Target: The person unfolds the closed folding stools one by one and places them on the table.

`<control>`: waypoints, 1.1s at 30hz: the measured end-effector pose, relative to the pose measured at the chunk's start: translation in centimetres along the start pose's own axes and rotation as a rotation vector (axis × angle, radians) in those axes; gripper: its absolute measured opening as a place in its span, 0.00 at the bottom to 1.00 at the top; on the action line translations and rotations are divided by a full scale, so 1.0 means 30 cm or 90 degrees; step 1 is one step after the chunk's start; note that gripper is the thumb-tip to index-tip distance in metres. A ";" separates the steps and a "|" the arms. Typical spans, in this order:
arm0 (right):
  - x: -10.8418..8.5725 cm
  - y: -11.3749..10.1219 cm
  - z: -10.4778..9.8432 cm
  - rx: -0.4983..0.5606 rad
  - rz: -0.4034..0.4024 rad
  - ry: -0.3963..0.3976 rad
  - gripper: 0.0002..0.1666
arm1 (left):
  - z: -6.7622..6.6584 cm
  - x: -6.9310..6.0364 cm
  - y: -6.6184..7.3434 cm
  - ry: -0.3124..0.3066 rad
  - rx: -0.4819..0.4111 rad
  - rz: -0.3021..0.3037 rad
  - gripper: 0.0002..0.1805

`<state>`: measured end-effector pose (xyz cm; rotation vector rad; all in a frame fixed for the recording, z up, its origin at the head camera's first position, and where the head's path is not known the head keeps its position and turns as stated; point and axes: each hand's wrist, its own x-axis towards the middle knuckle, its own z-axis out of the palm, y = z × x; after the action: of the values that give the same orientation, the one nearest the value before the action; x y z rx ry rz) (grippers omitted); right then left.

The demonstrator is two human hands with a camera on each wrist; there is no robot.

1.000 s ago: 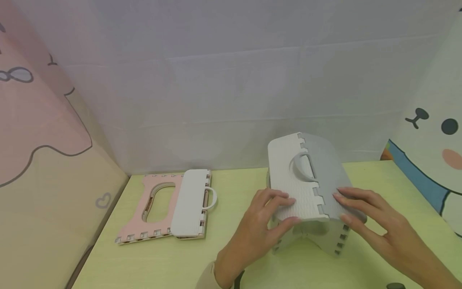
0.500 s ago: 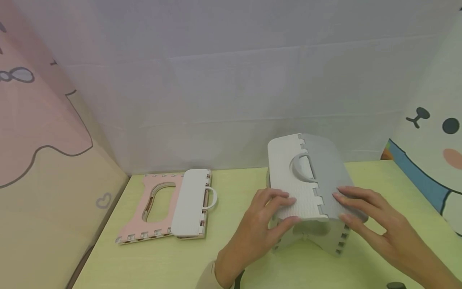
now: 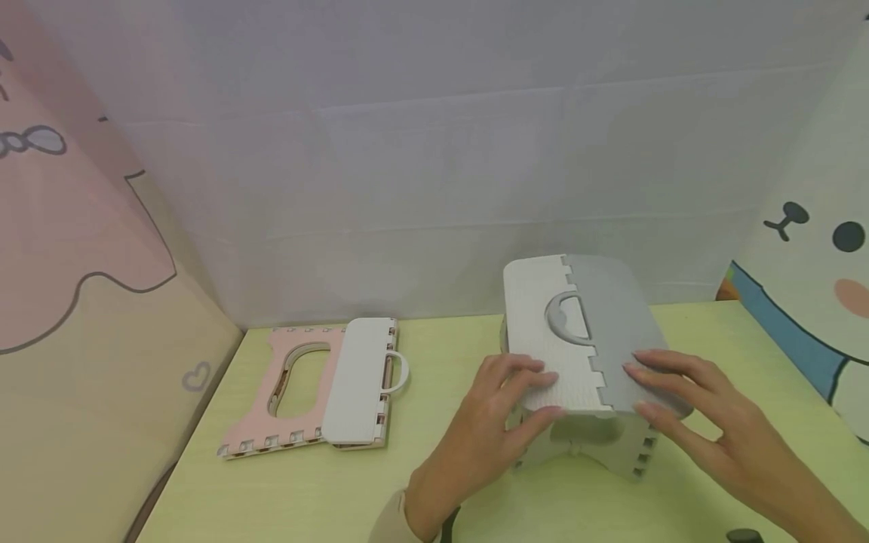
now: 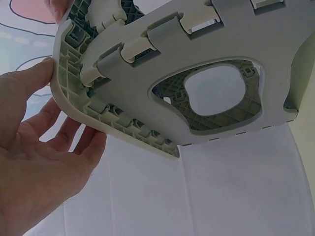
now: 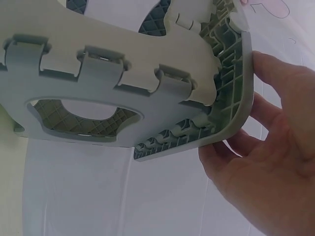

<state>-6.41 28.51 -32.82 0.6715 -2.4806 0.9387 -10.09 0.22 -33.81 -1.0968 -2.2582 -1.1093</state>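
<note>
A folding step stool (image 3: 614, 309) stands on its legs at the right of the table in the head view. Its seat has a white half and a grey half, joined flat along a toothed hinge line. A grey carry handle (image 3: 562, 326) lies at the seam. My left hand (image 3: 485, 430) rests its fingers on the white half, thumb at the front edge. My right hand (image 3: 713, 415) touches the grey half likewise, thumb at that edge. From below, the left wrist view shows the ribbed underside (image 4: 74, 78) and the side panel (image 4: 133, 93) with an oval cutout; the right wrist view matches.
Left on the table (image 3: 434, 475) lies a folded pink and white stool (image 3: 353, 381) with a white handle. Behind stands a pale cloth backdrop (image 3: 407, 166). Cartoon-printed cloths flank both sides. A small dark object (image 3: 744, 535) shows at the lower right edge.
The seat's raised middle seam has sunk, and both halves now lie flat. The handle has dropped down with it. Both hands have stayed almost in place.
</note>
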 end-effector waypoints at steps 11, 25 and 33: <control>0.000 0.004 0.005 -0.015 -0.012 0.005 0.37 | -0.001 0.000 0.002 -0.007 0.027 0.009 0.18; 0.002 0.001 0.006 -0.029 -0.028 0.000 0.33 | -0.002 0.000 0.010 -0.015 0.078 0.016 0.20; -0.001 0.002 0.004 -0.032 -0.025 0.004 0.33 | 0.000 0.003 0.013 -0.014 0.125 0.033 0.20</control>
<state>-6.45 28.47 -32.96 0.6967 -2.4678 0.8608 -9.82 0.40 -33.56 -1.0860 -2.2850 -0.8391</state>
